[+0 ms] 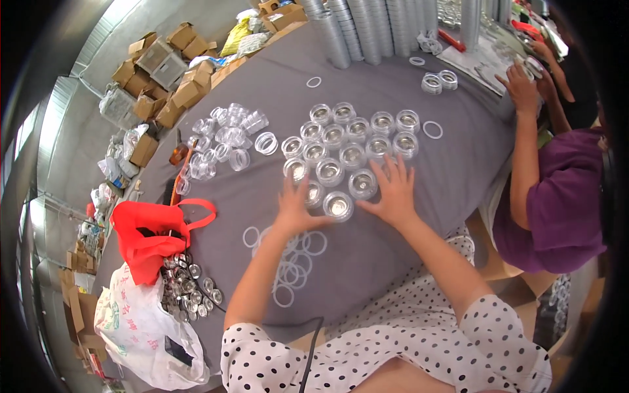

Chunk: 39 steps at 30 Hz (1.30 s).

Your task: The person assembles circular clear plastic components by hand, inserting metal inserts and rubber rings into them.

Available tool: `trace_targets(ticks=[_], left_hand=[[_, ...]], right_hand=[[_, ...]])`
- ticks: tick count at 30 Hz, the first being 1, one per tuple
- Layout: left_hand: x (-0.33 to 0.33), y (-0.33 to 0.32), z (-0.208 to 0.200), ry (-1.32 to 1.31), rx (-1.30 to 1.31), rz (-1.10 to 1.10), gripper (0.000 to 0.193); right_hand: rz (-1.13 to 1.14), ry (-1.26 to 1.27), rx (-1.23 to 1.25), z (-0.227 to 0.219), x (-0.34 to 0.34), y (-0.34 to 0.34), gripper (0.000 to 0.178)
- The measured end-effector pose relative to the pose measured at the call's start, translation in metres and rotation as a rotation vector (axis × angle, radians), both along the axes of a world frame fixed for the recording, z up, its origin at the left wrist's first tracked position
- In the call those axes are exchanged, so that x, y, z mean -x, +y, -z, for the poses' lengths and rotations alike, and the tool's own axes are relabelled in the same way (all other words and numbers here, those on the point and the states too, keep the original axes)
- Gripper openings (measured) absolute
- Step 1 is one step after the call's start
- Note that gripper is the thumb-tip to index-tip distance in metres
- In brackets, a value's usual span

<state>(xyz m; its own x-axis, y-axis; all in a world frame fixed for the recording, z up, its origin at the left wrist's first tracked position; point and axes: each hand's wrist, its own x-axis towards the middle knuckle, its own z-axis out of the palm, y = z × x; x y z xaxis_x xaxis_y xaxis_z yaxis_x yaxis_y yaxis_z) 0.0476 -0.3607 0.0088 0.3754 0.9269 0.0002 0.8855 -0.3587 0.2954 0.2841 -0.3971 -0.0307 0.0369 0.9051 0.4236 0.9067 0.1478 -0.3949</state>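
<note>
A cluster of round clear plastic containers (pixel 352 156) with shiny silvery centres stands in packed rows on the grey cloth. My left hand (pixel 295 208) is at the near left side of the cluster, fingers spread, its thumb beside the nearest container (pixel 338 207). On the near right side, my right hand (pixel 395 195) has its fingers apart, next to another container (pixel 362 184). Both hands rest against the outer containers without gripping any. Between my forearms lie several flat translucent rings (pixel 284 295), partly hidden by my left arm.
Loose clear plastic rims (pixel 232 137) lie heaped left. A red bag (pixel 134 239), small shiny metal pieces (pixel 194 296) and a white plastic bag (pixel 134 321) sit near left. Silvery stacks (pixel 360 33) line the far edge. A person in a purple top (pixel 567 196) works at right.
</note>
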Motion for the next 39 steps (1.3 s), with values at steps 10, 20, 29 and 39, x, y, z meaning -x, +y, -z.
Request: trace_targets(ticks=[10, 20, 29, 39], left_hand=[[-0.036, 0.038, 0.02, -0.016, -0.078, -0.13, 0.105], [0.04, 0.084, 0.002, -0.191, -0.318, -0.218, 0.073], [0.079, 0.243, -0.006, -0.031, -0.44, -0.507, 0.084], [0.116, 0.361, -0.007, 0.056, 0.133, -0.811, 0.116]], right_hand=[[0.008, 0.045, -0.026, 0.001, 0.003, -0.001, 0.082], [-0.295, 0.102, -0.213, -0.008, 0.012, 0.011, 0.071], [-0.439, 0.287, -0.373, -0.007, 0.026, 0.065, 0.055], [-0.418, 0.271, -0.25, -0.006, 0.026, 0.072, 0.052]])
